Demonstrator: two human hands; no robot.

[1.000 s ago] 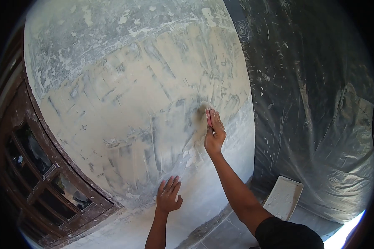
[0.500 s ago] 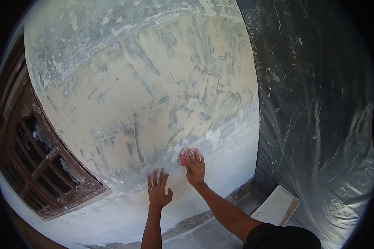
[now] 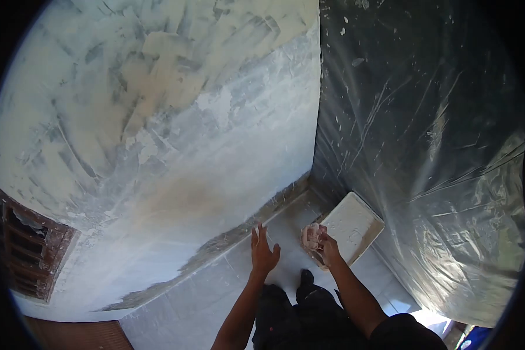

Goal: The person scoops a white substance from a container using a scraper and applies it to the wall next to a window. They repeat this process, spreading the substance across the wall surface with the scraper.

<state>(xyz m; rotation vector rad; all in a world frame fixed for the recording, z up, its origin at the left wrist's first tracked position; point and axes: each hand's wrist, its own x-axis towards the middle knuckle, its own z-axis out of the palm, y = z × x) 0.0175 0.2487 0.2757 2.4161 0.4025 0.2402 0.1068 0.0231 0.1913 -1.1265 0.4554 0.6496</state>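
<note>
My right hand [image 3: 331,249] grips a reddish, white-smeared pad [image 3: 314,236], fingers along its right side. The pad overlaps the near left corner of a shallow rectangular tray [image 3: 367,240], whose inside has a whitish coating. To the left, my left hand [image 3: 263,254] is raised with its fingers stretched and thumb apart, holding nothing. It is in front of the foot of the wall [image 3: 227,157], which has patchy cream filler above and a whiter band below.
A dark plastic sheet [image 3: 402,116] with white splashes hangs at the right. A brown wooden window frame [image 3: 61,256] is set in the wall at left. My legs [image 3: 297,315] stand on the grey floor [image 3: 216,280].
My view has tilted down and right. My right hand has left the wall with the pad and is now at the tray. My left hand has also come away from the wall.
</note>
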